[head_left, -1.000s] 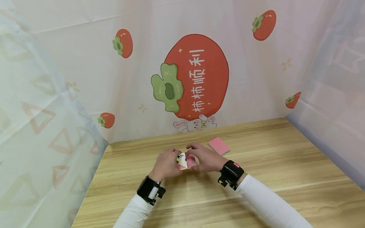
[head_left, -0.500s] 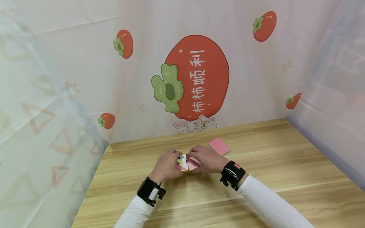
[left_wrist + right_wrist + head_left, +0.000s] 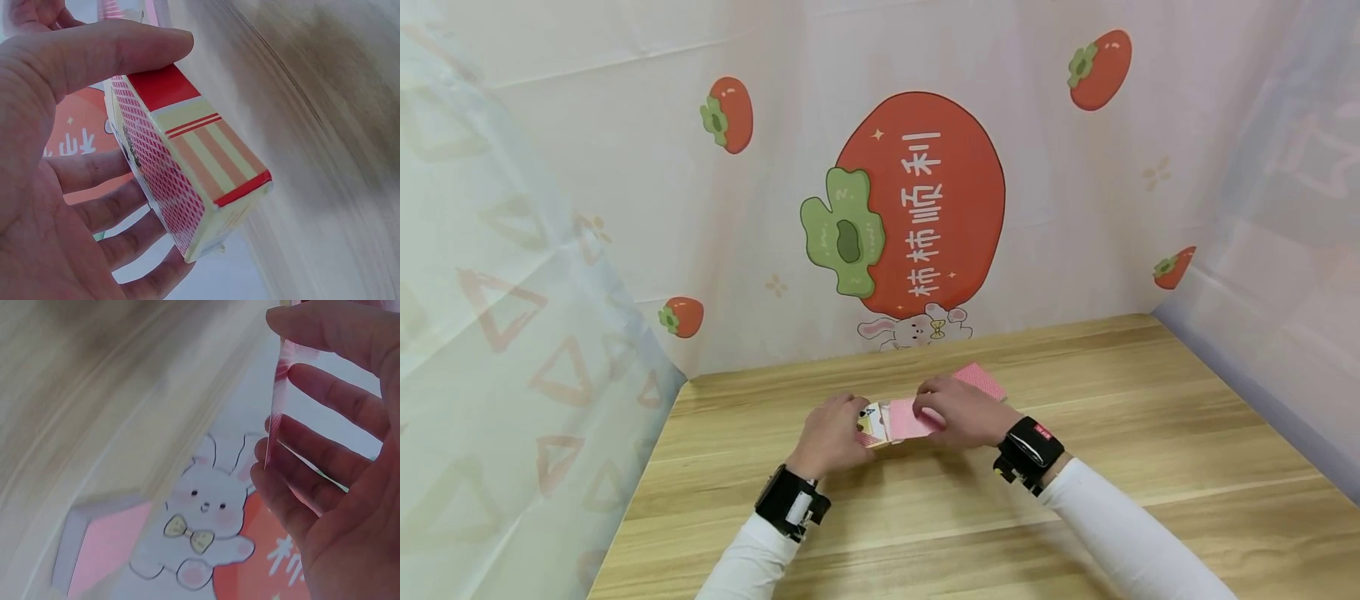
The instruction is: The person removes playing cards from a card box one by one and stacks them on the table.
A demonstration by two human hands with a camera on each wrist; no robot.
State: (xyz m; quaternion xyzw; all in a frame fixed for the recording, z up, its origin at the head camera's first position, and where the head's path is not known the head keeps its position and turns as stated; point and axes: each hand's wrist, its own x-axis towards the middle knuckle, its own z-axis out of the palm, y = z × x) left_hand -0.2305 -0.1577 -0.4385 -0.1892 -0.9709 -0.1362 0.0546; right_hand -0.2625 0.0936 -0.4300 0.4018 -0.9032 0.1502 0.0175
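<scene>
My left hand [image 3: 829,435] grips a playing card box [image 3: 872,423], with the thumb along one narrow side and the fingers on the opposite side. In the left wrist view the box [image 3: 197,147] shows a red crosshatched face and a striped red-and-cream side. To its right, my right hand [image 3: 962,411] pinches pink-backed playing cards [image 3: 907,418] at the box's right end. From the right wrist these playing cards [image 3: 278,412] appear as a thin edge between thumb and fingers; I cannot tell how many they are.
A stack of pink-backed cards [image 3: 981,380] lies on the wooden table [image 3: 1075,467] behind my right hand, partly covered by it. At the table's back stands a white cloth [image 3: 760,192] printed with persimmons and a rabbit; more cloth hangs at both sides.
The right hand has moved right, away from the box, and a longer pink stretch of cards shows between them, now flatter than before. The left hand keeps its grip, shifted slightly left.
</scene>
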